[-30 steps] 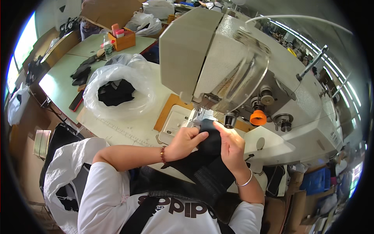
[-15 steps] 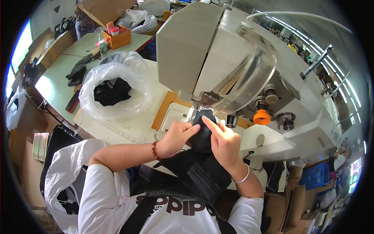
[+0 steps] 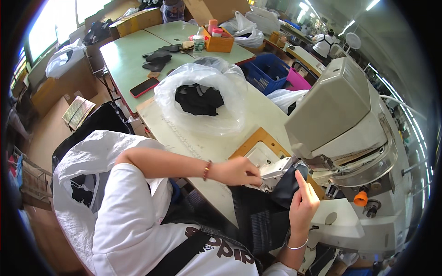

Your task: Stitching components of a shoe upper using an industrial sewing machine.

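Note:
The sewing machine (image 3: 334, 108) stands at the right, its head above a light metal bed (image 3: 262, 155). A piece of black fabric (image 3: 284, 187) drapes over the bed's end beside the needle area. My right hand (image 3: 304, 202) grips the fabric's right side, index finger stretched along it and the other fingers curled. To the left, my left hand (image 3: 237, 171) is closed, its fingertips at a small metal part of the bed. What those fingers pinch, if anything, is hidden. More black cloth with a ribbed patch (image 3: 260, 230) hangs below, towards my lap.
An open clear plastic bag (image 3: 161, 99) of black pieces sits on the table left of the machine. Behind it lie a phone (image 3: 144, 87), black gloves (image 3: 157, 60) and an orange box (image 3: 220, 43). A blue crate (image 3: 262, 76) stands beyond; a white sack (image 3: 133, 142) is at my left.
My view has swung left. My left hand has let go of the black fabric and moved to the machine bed's left side. My right hand stays on the fabric, which has shifted aside, baring the bed.

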`<state>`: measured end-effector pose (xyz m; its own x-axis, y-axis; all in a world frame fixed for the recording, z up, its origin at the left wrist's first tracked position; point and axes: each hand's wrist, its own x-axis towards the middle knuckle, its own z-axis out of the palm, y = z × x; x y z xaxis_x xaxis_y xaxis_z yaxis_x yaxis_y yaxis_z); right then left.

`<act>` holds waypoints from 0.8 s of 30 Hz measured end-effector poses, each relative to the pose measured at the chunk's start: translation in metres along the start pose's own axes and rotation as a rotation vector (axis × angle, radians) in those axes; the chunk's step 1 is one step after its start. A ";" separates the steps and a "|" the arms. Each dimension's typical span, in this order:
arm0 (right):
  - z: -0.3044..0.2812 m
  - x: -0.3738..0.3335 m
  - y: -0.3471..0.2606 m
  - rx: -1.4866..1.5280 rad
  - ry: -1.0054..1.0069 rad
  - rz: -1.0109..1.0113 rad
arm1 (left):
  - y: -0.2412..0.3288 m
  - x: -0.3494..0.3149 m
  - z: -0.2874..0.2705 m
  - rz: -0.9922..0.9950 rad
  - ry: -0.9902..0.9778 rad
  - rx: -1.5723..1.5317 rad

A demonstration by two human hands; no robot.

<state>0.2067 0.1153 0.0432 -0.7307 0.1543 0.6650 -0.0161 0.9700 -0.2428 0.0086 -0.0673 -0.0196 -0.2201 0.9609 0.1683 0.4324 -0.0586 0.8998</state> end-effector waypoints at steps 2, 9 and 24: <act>0.001 0.000 0.002 0.002 0.004 0.001 | -0.024 -0.014 -0.037 0.011 0.057 0.437; -0.001 -0.001 0.001 -0.045 -0.015 -0.003 | -0.107 0.004 -0.199 -0.202 0.309 1.436; 0.003 -0.004 0.009 -0.071 0.022 -0.059 | -0.108 0.018 -0.216 -0.315 0.019 1.439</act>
<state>0.2073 0.1227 0.0358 -0.7151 0.0999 0.6919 -0.0093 0.9883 -0.1522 -0.2311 -0.1024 -0.0272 -0.4737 0.8786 0.0610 0.8410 0.4718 -0.2647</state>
